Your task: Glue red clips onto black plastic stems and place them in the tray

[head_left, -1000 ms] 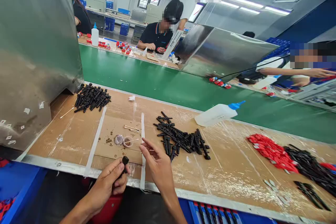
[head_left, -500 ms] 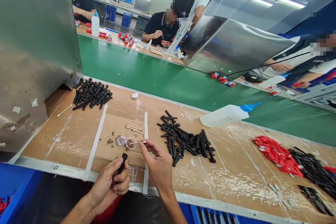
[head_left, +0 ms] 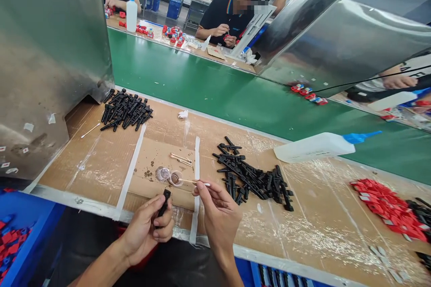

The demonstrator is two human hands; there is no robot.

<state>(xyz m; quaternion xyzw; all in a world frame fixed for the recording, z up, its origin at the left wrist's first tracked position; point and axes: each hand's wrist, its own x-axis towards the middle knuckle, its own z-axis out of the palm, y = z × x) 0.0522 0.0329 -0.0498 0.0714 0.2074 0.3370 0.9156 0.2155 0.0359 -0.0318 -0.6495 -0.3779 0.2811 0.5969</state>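
My left hand (head_left: 153, 224) is closed round a black plastic part (head_left: 164, 203), its square end pointing up, near the table's front edge. My right hand (head_left: 220, 213) pinches a cotton swab (head_left: 188, 181). The swab's far tip reaches into a small clear cup (head_left: 175, 178) with brownish contents. Touching that cup on its left is a second small clear container (head_left: 162, 174). Brown drips dot the cardboard left of them. Several swabs (head_left: 181, 159) lie just behind the cups.
Piles of black parts lie left (head_left: 126, 110) and right (head_left: 249, 175). A white bottle (head_left: 313, 147) lies on its side. Red parts (head_left: 387, 206) are at far right. A metal panel (head_left: 50, 63) stands at left; a green belt (head_left: 202, 85) runs behind. Co-workers sit across it.
The view has shifted, so most things appear farther right and the far side sits higher. Both hands keep their holds, and the swab tip stays in the cup.
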